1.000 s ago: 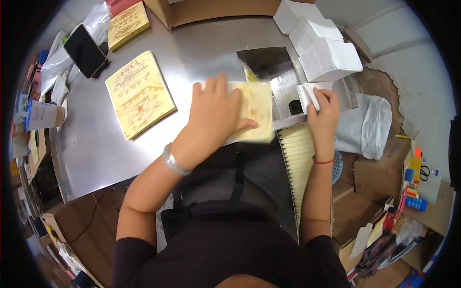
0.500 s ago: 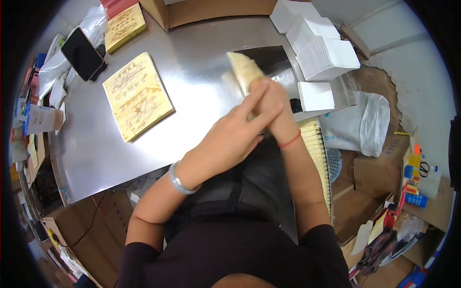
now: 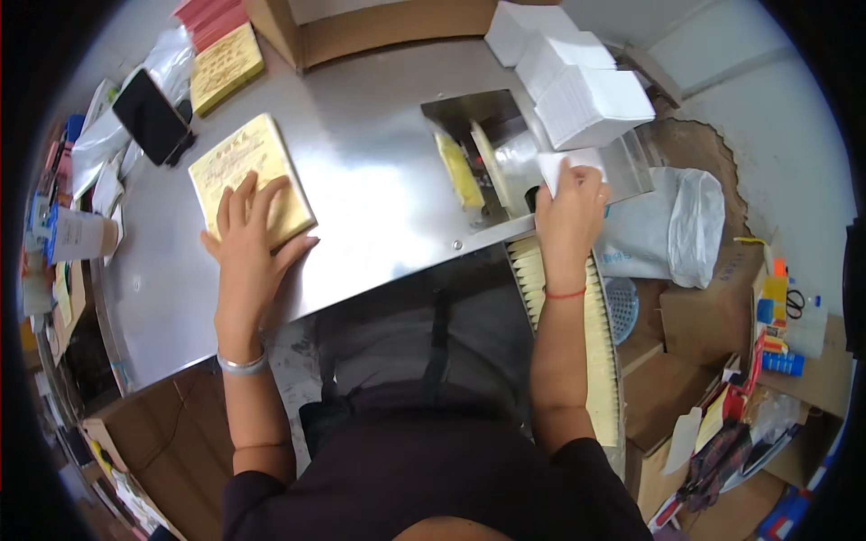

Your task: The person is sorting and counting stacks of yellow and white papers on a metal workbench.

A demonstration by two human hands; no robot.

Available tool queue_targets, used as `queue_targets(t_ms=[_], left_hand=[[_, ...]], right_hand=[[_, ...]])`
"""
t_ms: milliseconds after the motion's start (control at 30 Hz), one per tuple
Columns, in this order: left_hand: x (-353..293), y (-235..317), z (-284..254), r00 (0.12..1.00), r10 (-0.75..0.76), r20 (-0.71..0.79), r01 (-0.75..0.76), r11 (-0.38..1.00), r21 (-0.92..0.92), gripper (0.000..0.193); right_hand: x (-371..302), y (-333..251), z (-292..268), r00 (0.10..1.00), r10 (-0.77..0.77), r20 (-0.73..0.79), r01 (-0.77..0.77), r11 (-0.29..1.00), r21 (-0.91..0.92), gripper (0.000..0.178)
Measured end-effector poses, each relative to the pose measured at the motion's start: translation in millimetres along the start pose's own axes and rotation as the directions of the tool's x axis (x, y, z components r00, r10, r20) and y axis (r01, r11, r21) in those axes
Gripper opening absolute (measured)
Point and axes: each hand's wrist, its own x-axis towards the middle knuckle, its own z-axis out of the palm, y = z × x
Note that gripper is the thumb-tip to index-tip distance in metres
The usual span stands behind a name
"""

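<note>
My left hand (image 3: 248, 234) lies with fingers spread on a stack of yellow printed paper wrappers (image 3: 230, 155) at the left of the metal table. On the right, the curled fingers of my right hand (image 3: 570, 212) pinch a white square packet (image 3: 552, 165) by the table's edge; its underside is hidden. Between the hands, a yellow packet (image 3: 460, 171) stands in a dark opening in the tabletop, and a paler one (image 3: 492, 167) leans beside it. Below my right forearm runs a long tray with a row of yellow packets (image 3: 523, 270).
Stacks of white squares (image 3: 591, 106) stand at the back right. A phone on a stand (image 3: 152, 115), more yellow wrappers (image 3: 225, 70) and a cup (image 3: 81, 233) are at the left. A white bag (image 3: 667, 225) and cardboard boxes (image 3: 708, 311) sit to the right.
My hands, earlier together around a yellow packet, have parted. The left has moved left onto the wrappers, the right rightward to the white squares. The yellow packet is out of my hands.
</note>
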Motion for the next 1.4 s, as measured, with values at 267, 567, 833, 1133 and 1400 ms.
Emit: queue_targets(t_ms=[267,567,833,1133,1400], left_hand=[[7,-6,-16,0.996,-0.024,0.086,0.036,0.99,-0.137,0.066],[-2,-43,16,0.984,-0.159,-0.08,0.164,0.985,0.053,0.029],[11,97,39,0.953,0.252,-0.166,-0.295,0.896,-0.332,0.031],[4,93,48,0.921,0.378,-0.089,-0.386,0.867,-0.315,0.042],[6,88,32,0.978,0.207,0.008,-0.185,0.893,-0.41,0.038]], right_hand=[[66,11,-40,0.909,-0.037,-0.416,0.216,0.894,0.393,0.03],[108,4,12,0.926,-0.205,-0.316,0.257,0.957,0.133,0.024],[118,33,-13,0.979,-0.202,-0.04,0.191,0.82,0.54,0.022],[81,23,-28,0.839,-0.431,-0.331,0.535,0.76,0.368,0.037],[-4,-79,-17,0.711,-0.692,-0.121,0.656,0.592,0.468,0.029]])
